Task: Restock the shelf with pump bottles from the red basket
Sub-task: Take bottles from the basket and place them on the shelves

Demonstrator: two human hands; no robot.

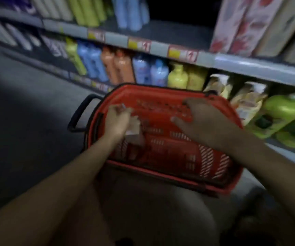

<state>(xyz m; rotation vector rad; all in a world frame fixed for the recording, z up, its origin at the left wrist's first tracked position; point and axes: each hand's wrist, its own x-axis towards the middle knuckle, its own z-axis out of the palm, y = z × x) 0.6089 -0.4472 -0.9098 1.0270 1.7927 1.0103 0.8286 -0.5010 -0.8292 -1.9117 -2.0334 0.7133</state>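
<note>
Here, seen from my head, my left hand [117, 119] curls its fingers round a pale, blurred pump bottle [134, 128] inside the red basket [169, 148] at frame centre, my right hand [201, 119] hovers fingers spread, shelf [161, 48] above.

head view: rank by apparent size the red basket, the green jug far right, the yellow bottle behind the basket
1. red basket, by far the largest in frame
2. green jug
3. yellow bottle

The basket sits nearer the camera, so its lead is partly perspective; blur softens all outlines.
</note>
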